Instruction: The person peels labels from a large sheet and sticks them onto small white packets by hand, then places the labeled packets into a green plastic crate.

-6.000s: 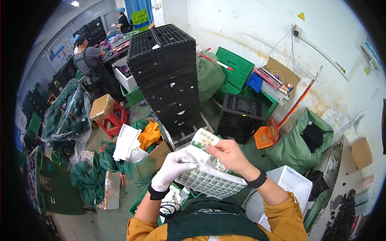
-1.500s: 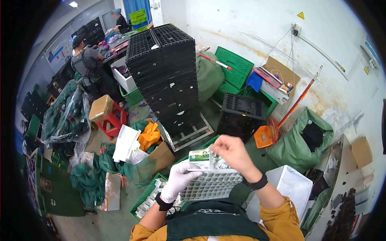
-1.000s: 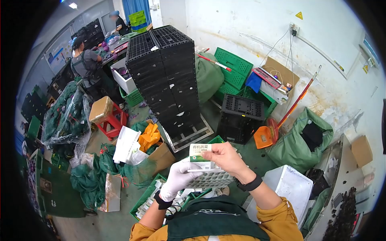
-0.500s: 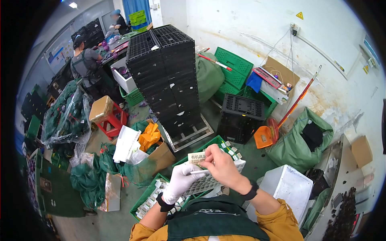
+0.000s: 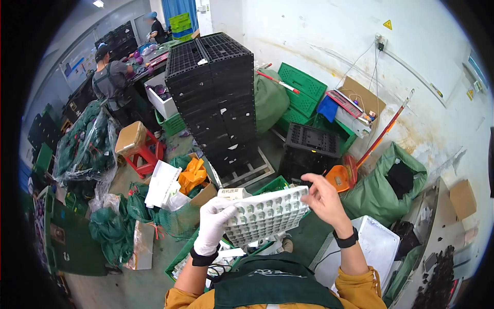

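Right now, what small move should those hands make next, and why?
I'd probably close the right hand gently on the right end of the white tray: its loosely curled fingers sit right by that end, while the gloved left hand grips only the opposite end.

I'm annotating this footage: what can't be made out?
In the head view:
Printed packaging: lower part hidden by the white tray.
Stacked black crates: insides hidden by their walls.
Upper yellow sign: any lettering too small to read.
Green apron: cut off by the bottom edge.
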Demonstrator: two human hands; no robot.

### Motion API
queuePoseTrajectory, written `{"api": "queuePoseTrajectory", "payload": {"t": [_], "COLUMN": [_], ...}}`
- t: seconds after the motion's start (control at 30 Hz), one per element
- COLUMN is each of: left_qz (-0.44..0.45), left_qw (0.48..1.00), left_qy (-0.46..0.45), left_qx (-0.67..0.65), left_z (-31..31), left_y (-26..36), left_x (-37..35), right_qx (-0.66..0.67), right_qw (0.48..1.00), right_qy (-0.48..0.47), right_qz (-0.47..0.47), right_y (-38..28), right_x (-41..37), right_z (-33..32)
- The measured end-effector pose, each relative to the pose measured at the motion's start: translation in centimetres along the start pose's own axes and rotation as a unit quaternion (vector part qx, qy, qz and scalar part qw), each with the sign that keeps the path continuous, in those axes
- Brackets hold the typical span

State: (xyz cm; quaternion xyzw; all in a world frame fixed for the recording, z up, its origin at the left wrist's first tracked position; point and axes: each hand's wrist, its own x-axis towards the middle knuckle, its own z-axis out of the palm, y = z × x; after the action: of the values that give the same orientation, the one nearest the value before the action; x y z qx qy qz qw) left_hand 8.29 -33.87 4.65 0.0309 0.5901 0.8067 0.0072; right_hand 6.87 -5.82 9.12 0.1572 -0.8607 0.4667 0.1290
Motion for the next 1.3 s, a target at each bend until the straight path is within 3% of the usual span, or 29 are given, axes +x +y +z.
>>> {"api": "queuePoseTrajectory", "payload": {"t": [0.03,0.1,0.27,0.37,0.5,0.6,0.73,0.93,1.07,1.13,1.2,1.27,1.3], "left_qz": [0.000,-0.015,-0.004,0.035,-0.036,0.001,0.001,0.009,-0.014,0.047,0.022,0.023,0.024], "left_qw": [1.000,0.998,0.996,0.999,0.999,0.997,1.000,0.999,1.000,0.998,0.997,0.996,0.996], "left_qy": [0.000,0.008,0.050,0.023,0.029,0.045,-0.015,0.032,0.025,0.035,0.074,0.075,0.075], "left_qx": [-0.001,-0.066,-0.072,0.018,-0.022,-0.062,0.006,0.006,-0.001,0.028,0.029,0.039,0.039], "left_z": [0.2,0.8,1.4,0.3,1.4,3.5,1.8,1.3,2.6,1.5,1.3,1.0,0.9], "left_y": [0.1,0.5,1.5,0.3,1.5,2.7,1.9,0.8,2.0,1.1,1.3,1.6,2.0], "left_x": [0.1,0.5,1.3,1.5,1.4,0.7,0.4,0.7,0.1,0.3,0.7,0.8,0.9], "right_qx": [0.031,0.085,0.211,0.221,0.255,0.287,0.271,0.184,0.112,0.078,0.044,0.055,0.021], "right_qw": [0.998,0.994,0.972,0.970,0.962,0.951,0.955,0.975,0.991,0.996,0.998,0.998,0.999], "right_qy": [-0.045,-0.046,-0.050,-0.031,-0.004,0.005,-0.005,-0.020,0.031,0.033,0.032,-0.010,-0.038], "right_qz": [0.014,0.041,0.089,0.096,0.102,0.111,0.120,0.121,0.065,0.037,0.009,0.035,-0.016], "right_y": [0.0,0.0,-0.3,0.1,0.0,-0.3,-0.3,0.0,-0.9,-1.2,-1.7,-2.4,-2.2], "right_x": [-0.5,-1.1,-1.6,-1.8,-1.6,-1.6,-1.8,-2.4,-2.1,-2.5,-2.7,-2.6,-2.1], "right_z": [0.0,0.4,0.2,0.0,-0.1,-0.4,-0.6,-0.7,-0.8,-0.6,-0.6,-1.0,-1.4]}}
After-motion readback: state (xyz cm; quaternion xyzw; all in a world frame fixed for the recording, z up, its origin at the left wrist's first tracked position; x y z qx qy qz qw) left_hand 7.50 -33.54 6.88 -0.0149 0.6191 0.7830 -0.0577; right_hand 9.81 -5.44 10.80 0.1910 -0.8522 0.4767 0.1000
